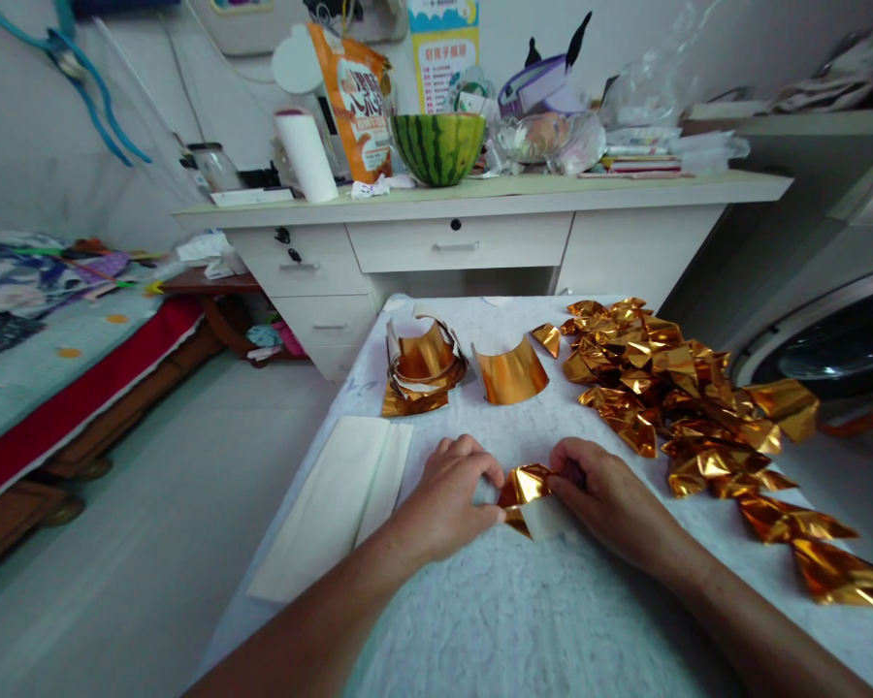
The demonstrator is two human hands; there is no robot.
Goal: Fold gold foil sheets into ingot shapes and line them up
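A small piece of gold foil paper (528,483) with a whitish underside lies partly folded on the pale cloth-covered table. My left hand (460,490) pinches its left edge between thumb and fingers. On the other side, my right hand (600,490) grips the foil's right edge, fingers curled. Beyond my hands, a curved gold sheet (511,373) stands by itself. Left of it, a loose roll of curled gold sheets (423,357) rests on the table. Many folded gold foil pieces (662,368) are heaped at the right.
White paper sheets (327,499) lie at the table's left. Behind stands a white desk (458,237) with a half watermelon (438,147), an orange bag (356,107) and a white roll (307,155). A bed (65,359) is at far left, a front-loading machine (836,330) at right.
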